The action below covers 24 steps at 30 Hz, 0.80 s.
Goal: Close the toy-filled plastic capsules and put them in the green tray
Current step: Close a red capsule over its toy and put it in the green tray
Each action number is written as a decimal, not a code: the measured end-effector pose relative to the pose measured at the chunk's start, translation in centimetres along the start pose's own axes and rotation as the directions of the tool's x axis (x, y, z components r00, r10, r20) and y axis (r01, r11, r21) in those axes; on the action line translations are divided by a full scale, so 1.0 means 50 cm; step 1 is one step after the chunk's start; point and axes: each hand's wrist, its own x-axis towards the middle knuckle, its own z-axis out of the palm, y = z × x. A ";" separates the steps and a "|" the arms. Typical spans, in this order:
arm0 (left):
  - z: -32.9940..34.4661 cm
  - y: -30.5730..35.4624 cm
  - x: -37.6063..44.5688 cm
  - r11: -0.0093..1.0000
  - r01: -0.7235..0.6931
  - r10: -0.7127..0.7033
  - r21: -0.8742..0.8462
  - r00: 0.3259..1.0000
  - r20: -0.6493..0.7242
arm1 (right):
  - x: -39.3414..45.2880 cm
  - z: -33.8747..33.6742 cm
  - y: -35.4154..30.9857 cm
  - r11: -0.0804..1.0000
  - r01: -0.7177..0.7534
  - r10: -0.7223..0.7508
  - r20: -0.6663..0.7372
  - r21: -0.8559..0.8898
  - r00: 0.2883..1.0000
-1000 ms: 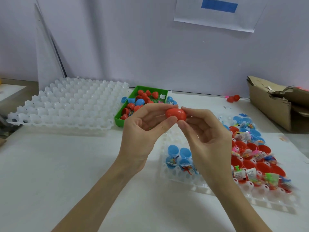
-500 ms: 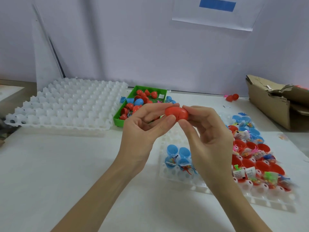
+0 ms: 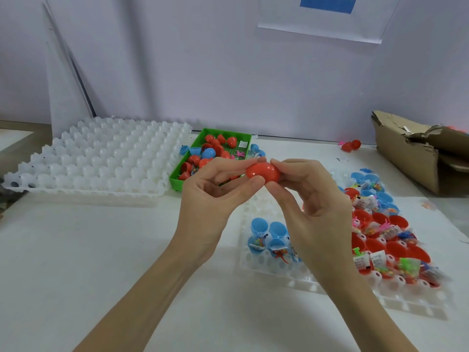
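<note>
- Head view: one red capsule (image 3: 262, 172), held above the table between both hands; left hand (image 3: 210, 199) and right hand (image 3: 314, 207) pinch its ends.
- One green tray (image 3: 177, 180) behind; its capsules overlap, the count is unclear.
- Right hand hides part of one white holder tray (image 3: 266, 265).

Change over the last second: the right hand (image 3: 313, 199) has rolled its grip on the red capsule (image 3: 262, 172), thumb now beneath and fingers curled over the top, where earlier they lay flatter alongside. The left hand (image 3: 215, 196) has closed in slightly, its thumb tip pressed against the capsule's underside. The capsule itself has barely shifted.
</note>
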 end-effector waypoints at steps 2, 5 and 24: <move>-0.001 -0.001 0.000 1.000 -0.009 0.009 0.018 1.000 0.000 | 0.002 -0.003 0.000 1.000 -0.017 0.017 0.019 -0.001 1.000; 0.002 -0.005 -0.001 0.999 -0.012 0.011 0.042 1.000 0.007 | -0.002 -0.003 0.002 0.999 -0.051 0.051 -0.005 0.016 0.999; 0.002 -0.007 -0.002 0.780 -0.312 0.167 0.542 0.939 0.300 | -0.004 0.015 -0.014 0.303 -0.670 0.547 0.452 0.678 0.705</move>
